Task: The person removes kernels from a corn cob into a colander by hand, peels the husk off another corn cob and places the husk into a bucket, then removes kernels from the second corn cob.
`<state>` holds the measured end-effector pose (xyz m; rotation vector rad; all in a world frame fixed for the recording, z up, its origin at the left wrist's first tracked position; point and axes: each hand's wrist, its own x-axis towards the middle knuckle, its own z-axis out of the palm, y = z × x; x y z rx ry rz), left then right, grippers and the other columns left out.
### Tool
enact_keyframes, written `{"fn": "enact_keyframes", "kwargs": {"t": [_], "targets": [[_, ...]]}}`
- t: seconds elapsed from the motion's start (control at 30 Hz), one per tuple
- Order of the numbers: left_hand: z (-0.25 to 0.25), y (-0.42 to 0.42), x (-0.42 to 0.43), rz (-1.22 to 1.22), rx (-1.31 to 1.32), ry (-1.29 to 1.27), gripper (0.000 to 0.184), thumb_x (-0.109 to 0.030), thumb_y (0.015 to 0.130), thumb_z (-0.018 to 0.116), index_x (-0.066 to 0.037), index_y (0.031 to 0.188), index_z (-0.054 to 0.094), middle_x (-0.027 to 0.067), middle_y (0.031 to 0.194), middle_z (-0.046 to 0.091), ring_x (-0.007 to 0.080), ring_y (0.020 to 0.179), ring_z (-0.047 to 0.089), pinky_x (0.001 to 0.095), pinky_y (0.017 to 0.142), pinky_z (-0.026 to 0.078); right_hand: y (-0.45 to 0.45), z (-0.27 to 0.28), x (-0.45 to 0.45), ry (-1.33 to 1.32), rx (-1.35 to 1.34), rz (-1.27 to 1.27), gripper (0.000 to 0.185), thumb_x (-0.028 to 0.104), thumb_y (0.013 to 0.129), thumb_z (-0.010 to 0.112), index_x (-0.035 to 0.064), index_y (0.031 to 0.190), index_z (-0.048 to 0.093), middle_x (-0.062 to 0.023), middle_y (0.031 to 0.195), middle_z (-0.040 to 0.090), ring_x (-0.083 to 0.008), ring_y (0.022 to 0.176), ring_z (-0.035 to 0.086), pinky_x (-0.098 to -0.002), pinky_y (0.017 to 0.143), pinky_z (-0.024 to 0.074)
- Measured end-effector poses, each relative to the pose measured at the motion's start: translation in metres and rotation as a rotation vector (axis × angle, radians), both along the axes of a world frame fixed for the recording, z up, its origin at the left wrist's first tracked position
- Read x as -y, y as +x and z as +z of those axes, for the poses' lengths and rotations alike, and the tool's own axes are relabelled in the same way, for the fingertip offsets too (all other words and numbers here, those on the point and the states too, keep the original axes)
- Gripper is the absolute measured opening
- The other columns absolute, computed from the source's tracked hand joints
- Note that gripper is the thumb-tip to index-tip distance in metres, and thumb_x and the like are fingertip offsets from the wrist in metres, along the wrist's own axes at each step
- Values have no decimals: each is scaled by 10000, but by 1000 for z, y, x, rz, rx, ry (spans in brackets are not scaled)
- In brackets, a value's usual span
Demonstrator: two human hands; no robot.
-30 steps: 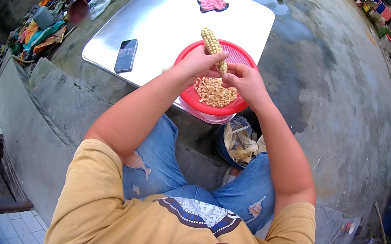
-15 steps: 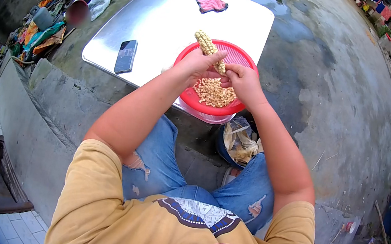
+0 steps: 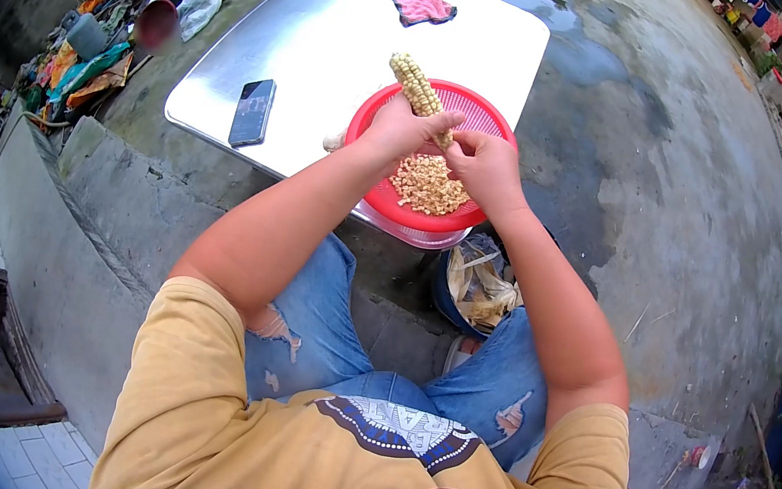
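A pale yellow corn cob (image 3: 417, 84) is held over a red mesh basket (image 3: 365, 121), its upper end tilted to the left. My left hand (image 3: 402, 129) is wrapped round the cob's middle, thumb on top. With closed fingers, my right hand (image 3: 485, 165) touches the cob's lower end; the fingertips are partly hidden there. Loose corn kernels (image 3: 429, 186) lie in a heap in the basket beneath both hands.
The basket rests at the near edge of a shiny metal table (image 3: 327, 33). On the table are a phone (image 3: 252, 112) and a pink cloth (image 3: 424, 4). Below stands a bucket of husks (image 3: 481, 283). Clutter (image 3: 87, 47) lines the left wall.
Compared with a second ago, the cob's upper end has shifted slightly left. Both hands stay at the cob, with small shifts of the fingers at its lower end.
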<state>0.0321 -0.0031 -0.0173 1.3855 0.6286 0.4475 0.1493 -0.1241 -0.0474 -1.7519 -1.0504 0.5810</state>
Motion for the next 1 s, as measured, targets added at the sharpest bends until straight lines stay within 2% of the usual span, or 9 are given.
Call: {"fn": "enact_keyframes", "kwargs": {"t": [0.1, 0.2, 0.3, 0.4, 0.5, 0.6, 0.7, 0.8, 1.0], "targets": [[-2, 1, 0, -6, 13, 9, 437, -220, 932, 766, 4, 1220, 525, 102, 1072, 664, 201, 945, 706, 355, 806, 634, 4, -11, -5, 2, 149, -18, 256, 170, 904, 625, -6, 1031, 759, -140, 703, 707, -184, 624, 702, -333, 632, 558], [-7, 3, -3, -1, 3, -8, 426, -214, 933, 764, 4, 1217, 533, 102, 1070, 666, 198, 938, 708, 355, 798, 634, 4, -12, -5, 13, 167, -35, 249, 181, 896, 623, 9, 1000, 770, -139, 691, 702, -210, 626, 706, -363, 632, 551], [-6, 2, -4, 0, -3, -48, 415, -217, 937, 760, 6, 1210, 540, 101, 1071, 665, 194, 935, 708, 351, 787, 635, 2, -4, -2, -5, 31, -36, 258, 199, 902, 617, 14, 994, 772, -126, 695, 704, -212, 621, 694, -377, 637, 539], [-4, 1, -4, 7, 26, -50, 434, -225, 933, 765, 9, 1215, 534, 102, 1075, 662, 195, 939, 706, 348, 787, 631, 12, -8, -5, 4, 37, 93, 257, 179, 979, 618, -32, 1058, 743, -78, 807, 731, -131, 693, 706, -286, 668, 587], [2, -1, 1, 26, -15, 37, 465, -231, 924, 776, 13, 1225, 520, 102, 1077, 657, 200, 950, 704, 349, 797, 625, 11, 1, 0, -53, -2, 99, 271, 192, 991, 612, -39, 1058, 737, -81, 845, 737, -132, 714, 704, -281, 700, 590], [4, -1, 3, 22, -22, 74, 495, -231, 918, 782, 19, 1242, 504, 106, 1085, 655, 208, 962, 702, 356, 808, 620, 11, -1, -1, -34, 20, 82, 253, 183, 978, 617, -29, 1019, 747, -75, 786, 729, -126, 688, 696, -274, 688, 578], [-2, 1, 2, 31, -11, 74, 485, -223, 926, 772, 26, 1246, 506, 109, 1092, 655, 209, 966, 702, 359, 811, 623, 3, 0, 0, 9, 155, -8, 228, 206, 898, 624, 29, 873, 765, -151, 667, 676, -254, 610, 670, -392, 628, 520], [-6, 2, 0, 22, 15, 7, 447, -207, 937, 757, 30, 1232, 520, 112, 1091, 654, 208, 968, 701, 360, 810, 629, 0, -2, -1, 23, 320, -39, 224, 205, 897, 623, 34, 870, 764, -182, 693, 674, -317, 633, 672, -419, 637, 522], [-7, 4, -1, 75, 110, -113, 402, -185, 938, 752, 32, 1199, 536, 114, 1065, 653, 210, 945, 701, 364, 807, 634, 3, -7, -5, 146, 230, -76, 232, 220, 895, 627, 32, 930, 758, -205, 763, 685, -357, 708, 681, -445, 685, 529]]}}
